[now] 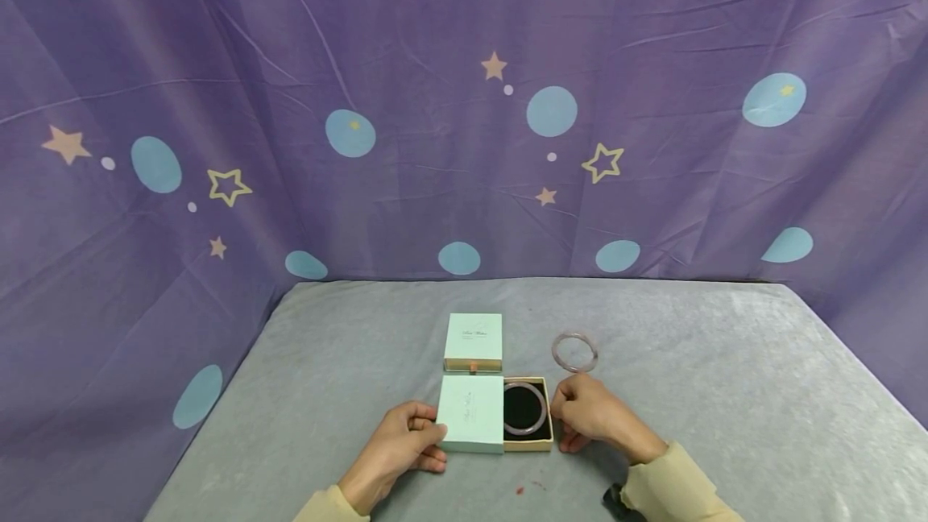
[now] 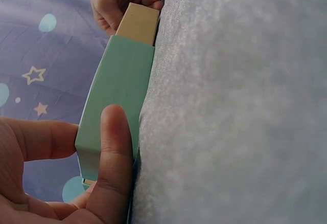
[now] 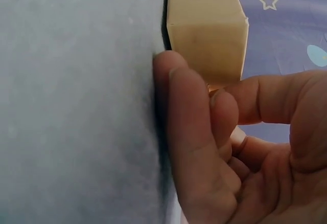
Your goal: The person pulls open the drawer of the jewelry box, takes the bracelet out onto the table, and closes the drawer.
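A mint-green box sleeve [image 1: 470, 413] lies flat on the table, its cream drawer [image 1: 528, 445] partly out on the right. Inside the drawer, a pale pinkish bangle [image 1: 544, 408] sits on black padding, its left edge under the sleeve. My left hand [image 1: 401, 437] grips the sleeve's left end, with thumb and fingers on opposite sides. At the drawer's right end, my right hand [image 1: 587, 409] pinches the pull tab; only a speck of orange [image 3: 210, 87] shows between the fingertips. The right wrist view has the drawer's plain end wall [image 3: 209, 47] just beyond those fingers.
A second mint-green box [image 1: 474, 338], closed, with an orange tab at its front, stands just behind the first. Another pinkish bangle [image 1: 557, 357] lies on the grey cloth behind my right hand. Small red marks [image 1: 519, 490] spot the cloth near the front. Purple curtains surround the table.
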A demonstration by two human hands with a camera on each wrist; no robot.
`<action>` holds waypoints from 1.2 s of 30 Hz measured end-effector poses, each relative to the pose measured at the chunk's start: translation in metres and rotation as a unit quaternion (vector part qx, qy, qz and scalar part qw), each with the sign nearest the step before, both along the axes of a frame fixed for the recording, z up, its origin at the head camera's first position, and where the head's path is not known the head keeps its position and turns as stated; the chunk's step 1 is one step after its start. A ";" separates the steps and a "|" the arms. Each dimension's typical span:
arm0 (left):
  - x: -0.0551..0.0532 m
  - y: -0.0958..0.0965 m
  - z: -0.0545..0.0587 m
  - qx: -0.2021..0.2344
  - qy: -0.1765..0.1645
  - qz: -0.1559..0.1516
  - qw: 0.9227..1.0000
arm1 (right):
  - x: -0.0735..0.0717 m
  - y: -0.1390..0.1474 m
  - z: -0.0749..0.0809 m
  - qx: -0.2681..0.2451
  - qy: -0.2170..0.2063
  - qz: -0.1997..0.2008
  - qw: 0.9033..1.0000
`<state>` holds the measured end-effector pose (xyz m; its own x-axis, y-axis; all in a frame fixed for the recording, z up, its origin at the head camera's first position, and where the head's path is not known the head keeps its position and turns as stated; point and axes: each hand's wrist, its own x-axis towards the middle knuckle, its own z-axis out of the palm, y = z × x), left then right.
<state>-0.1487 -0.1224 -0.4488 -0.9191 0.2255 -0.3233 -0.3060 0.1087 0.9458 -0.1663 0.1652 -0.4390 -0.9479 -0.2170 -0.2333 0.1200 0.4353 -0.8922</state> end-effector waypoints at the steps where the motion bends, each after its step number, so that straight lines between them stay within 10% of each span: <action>1: 0.000 0.000 0.000 0.000 0.000 0.000 1.000 | 0.000 0.000 0.000 0.001 0.001 0.001 1.000; 36: 0.000 0.000 -0.001 -0.005 0.003 0.000 1.000 | -0.001 0.009 0.004 0.032 -0.014 0.012 0.999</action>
